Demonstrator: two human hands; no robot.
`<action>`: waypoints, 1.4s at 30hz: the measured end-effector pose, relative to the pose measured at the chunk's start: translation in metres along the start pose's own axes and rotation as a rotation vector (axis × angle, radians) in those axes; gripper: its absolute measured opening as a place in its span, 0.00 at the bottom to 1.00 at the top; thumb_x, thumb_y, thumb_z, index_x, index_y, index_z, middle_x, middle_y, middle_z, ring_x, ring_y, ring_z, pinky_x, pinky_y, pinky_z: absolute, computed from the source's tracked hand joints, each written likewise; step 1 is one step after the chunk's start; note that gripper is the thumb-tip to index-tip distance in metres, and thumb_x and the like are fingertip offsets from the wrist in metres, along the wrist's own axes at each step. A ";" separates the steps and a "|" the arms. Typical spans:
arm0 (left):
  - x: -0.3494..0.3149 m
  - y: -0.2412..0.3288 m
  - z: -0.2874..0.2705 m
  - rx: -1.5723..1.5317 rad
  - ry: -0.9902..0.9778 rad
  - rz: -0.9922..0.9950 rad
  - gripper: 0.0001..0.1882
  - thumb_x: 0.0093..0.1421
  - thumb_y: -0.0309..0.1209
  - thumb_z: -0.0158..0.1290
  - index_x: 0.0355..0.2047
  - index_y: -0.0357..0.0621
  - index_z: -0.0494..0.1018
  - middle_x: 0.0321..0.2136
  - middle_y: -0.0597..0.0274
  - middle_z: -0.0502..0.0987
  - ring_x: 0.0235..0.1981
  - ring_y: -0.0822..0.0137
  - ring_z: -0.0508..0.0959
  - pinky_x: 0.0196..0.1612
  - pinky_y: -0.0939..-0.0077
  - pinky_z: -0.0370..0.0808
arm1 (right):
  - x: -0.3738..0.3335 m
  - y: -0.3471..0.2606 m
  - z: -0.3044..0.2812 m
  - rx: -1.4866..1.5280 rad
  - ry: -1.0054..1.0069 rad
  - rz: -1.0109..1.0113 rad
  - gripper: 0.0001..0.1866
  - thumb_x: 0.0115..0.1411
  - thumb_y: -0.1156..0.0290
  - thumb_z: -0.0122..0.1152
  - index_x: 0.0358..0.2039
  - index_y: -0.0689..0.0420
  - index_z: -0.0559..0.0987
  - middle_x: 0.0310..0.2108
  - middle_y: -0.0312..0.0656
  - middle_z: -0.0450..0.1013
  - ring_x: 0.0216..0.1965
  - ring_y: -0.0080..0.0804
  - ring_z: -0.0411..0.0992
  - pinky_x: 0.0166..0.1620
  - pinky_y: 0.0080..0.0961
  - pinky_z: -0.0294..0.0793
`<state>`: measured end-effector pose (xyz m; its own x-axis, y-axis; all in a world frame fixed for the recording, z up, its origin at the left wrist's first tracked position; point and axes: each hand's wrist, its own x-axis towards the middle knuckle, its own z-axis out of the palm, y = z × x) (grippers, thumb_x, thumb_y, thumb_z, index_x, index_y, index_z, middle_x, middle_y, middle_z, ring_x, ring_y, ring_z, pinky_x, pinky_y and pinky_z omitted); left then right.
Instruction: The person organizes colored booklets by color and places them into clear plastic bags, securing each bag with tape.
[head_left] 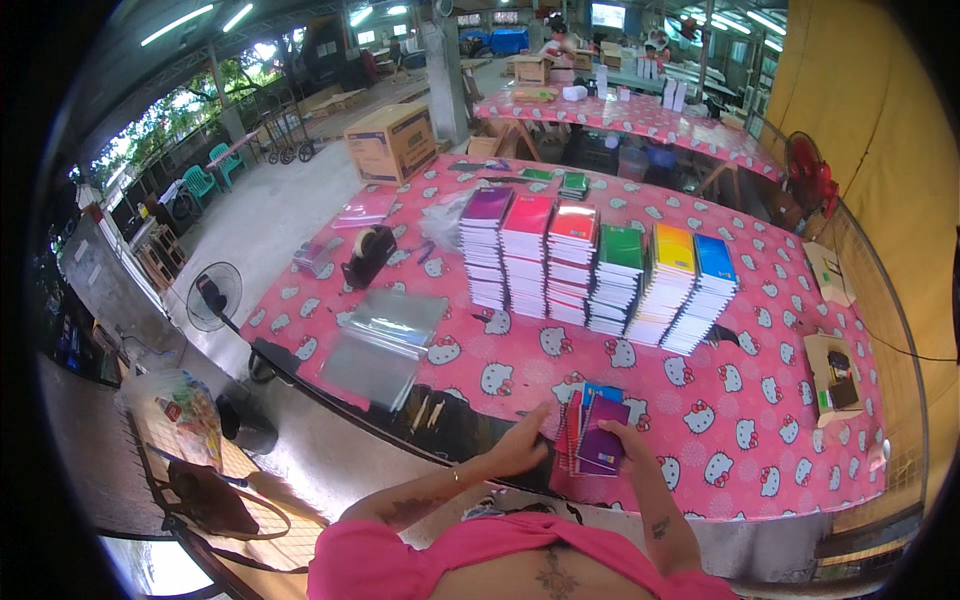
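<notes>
A small stack of spiral notebooks is near the table's front edge, with a purple notebook (603, 436) on top and blue and red covers fanned out beneath it. My right hand (628, 446) grips the stack at its right side, thumb over the purple cover. Just left of the red edges is my left hand (524, 444), fingers apart and apparently holding nothing; some of its fingertips are hard to make out. Beyond my hands stand tall piles of notebooks: purple (488, 206), pink (530, 213), red (573, 222), green (621, 247), yellow (673, 248) and blue (715, 258).
Clear plastic sheets (385, 345) lie left on the pink patterned table (560, 370), near a black tape dispenser (369, 257). A cardboard box (391, 143) stands at the far left corner. Open cartons (832, 380) line the right edge. A floor fan (214, 296) stands left.
</notes>
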<state>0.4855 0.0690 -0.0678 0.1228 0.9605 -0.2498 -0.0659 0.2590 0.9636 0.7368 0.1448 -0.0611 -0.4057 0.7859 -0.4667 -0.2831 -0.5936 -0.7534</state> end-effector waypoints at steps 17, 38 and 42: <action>-0.006 -0.011 -0.086 0.114 -0.194 0.489 0.54 0.49 0.29 0.69 0.68 0.45 0.44 0.59 0.51 0.61 0.60 0.61 0.65 0.63 0.65 0.64 | 0.007 0.111 0.125 -0.294 -0.040 -0.710 0.62 0.48 0.49 0.78 0.72 0.58 0.46 0.64 0.46 0.56 0.65 0.37 0.58 0.65 0.37 0.61; 0.004 -0.033 -0.111 0.295 -0.229 0.465 0.63 0.46 0.32 0.71 0.69 0.36 0.35 0.58 0.45 0.64 0.60 0.54 0.68 0.64 0.61 0.64 | 0.017 0.122 0.158 -0.386 0.121 -0.794 0.51 0.41 0.62 0.84 0.61 0.57 0.61 0.53 0.43 0.65 0.56 0.35 0.66 0.59 0.33 0.67; 0.004 0.004 -0.112 0.371 -0.272 0.529 0.65 0.44 0.36 0.72 0.69 0.33 0.36 0.56 0.43 0.68 0.57 0.53 0.72 0.60 0.61 0.67 | 0.016 0.116 0.141 -0.540 0.138 -0.762 0.49 0.42 0.66 0.83 0.60 0.57 0.61 0.51 0.43 0.68 0.55 0.34 0.68 0.58 0.33 0.68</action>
<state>0.3744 0.0856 -0.0754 0.4143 0.8757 0.2480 0.1507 -0.3348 0.9302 0.5746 0.0638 -0.0907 -0.1610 0.9631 0.2155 0.0252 0.2223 -0.9747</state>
